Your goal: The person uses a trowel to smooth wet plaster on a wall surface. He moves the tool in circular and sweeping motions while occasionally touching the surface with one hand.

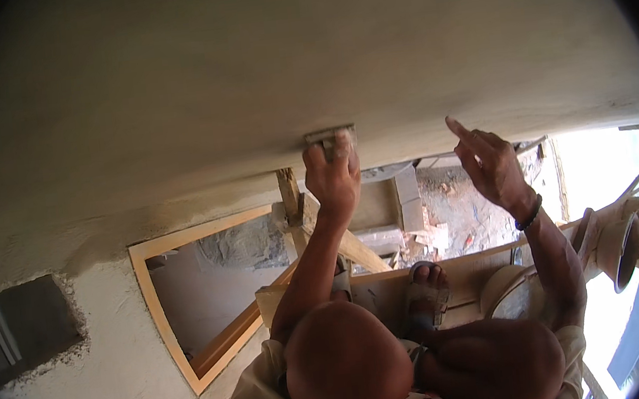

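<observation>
Plastered wall: grey coat covers whole upper face, smooth and even; judged mostly finished. Lower edge of coat above wooden window frame ragged, whitish rough patch beneath, two unfilled recesses at lower left corner; that left to do. Plank under sandalled foot, basin at its right end. Left hand closed around small float, float flat on wall at coat's bottom edge. Right hand empty, loosely open, index finger raised, near wall; contact unclear.
</observation>
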Demonstrator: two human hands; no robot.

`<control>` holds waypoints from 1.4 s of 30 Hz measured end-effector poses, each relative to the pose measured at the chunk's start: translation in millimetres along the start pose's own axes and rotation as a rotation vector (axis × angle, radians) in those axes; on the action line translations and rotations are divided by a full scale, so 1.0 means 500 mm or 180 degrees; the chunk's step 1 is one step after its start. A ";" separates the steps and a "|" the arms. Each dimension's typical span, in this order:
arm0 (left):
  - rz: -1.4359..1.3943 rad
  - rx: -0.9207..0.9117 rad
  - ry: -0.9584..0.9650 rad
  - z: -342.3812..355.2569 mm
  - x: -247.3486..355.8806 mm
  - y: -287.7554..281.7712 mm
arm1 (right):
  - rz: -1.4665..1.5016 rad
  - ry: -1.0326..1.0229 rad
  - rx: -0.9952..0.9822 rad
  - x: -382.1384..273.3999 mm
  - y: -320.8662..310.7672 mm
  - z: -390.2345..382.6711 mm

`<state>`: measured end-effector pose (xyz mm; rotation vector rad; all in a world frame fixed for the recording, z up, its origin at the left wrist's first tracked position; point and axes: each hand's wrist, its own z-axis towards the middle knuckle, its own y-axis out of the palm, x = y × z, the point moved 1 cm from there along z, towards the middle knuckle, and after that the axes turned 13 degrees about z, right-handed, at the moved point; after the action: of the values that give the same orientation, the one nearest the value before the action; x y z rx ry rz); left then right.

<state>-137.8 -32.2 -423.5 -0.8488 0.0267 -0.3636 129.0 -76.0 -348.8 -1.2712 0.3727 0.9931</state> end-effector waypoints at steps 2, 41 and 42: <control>-0.0176 0.0103 0.0012 -0.019 -0.018 0.017 | -0.0092 -0.0214 0.0063 -0.008 0.004 0.009; -0.0604 0.0626 -0.0603 0.066 -0.042 -0.058 | -0.0323 0.0334 -0.0165 0.021 -0.035 -0.060; -0.0635 0.0492 -0.0605 0.071 -0.029 -0.073 | -0.0248 0.0360 -0.0095 0.018 -0.030 -0.053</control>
<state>-156.4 -23.9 -374.6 -0.7313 -0.2612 -0.4644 153.0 -95.9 -354.0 -1.3625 0.3938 0.8660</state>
